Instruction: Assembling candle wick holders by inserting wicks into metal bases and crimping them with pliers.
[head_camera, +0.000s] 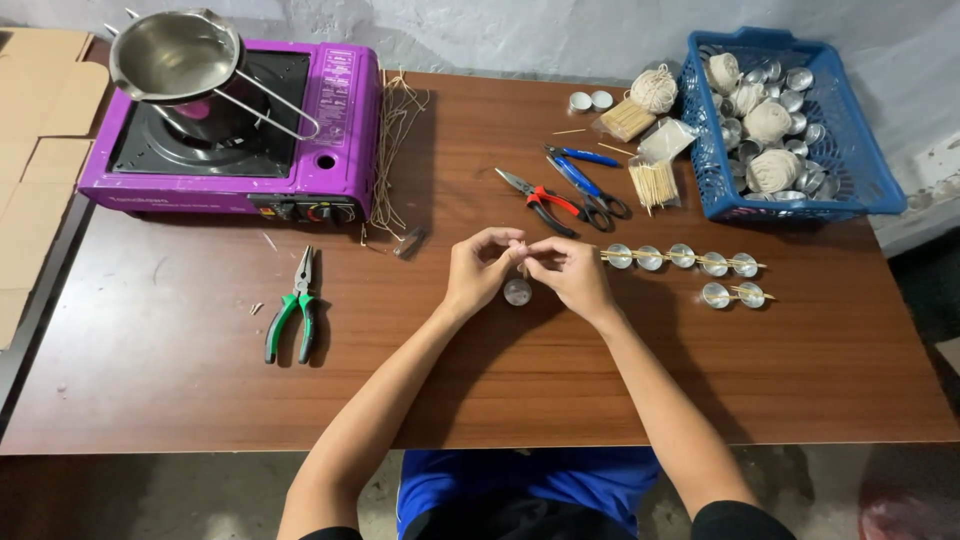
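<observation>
Both hands' grips (520, 250) pinch something tiny above the small metal cup (517, 292)

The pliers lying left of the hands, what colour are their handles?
Green with black, seen in the head view: the pliers lie on the brown table.

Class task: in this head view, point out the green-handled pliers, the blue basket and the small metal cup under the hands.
green-handled pliers (295, 318): head view, on the green handles.
blue basket (880, 185): head view, on its right rim.
small metal cup (517, 292): head view, on its open top.
</observation>
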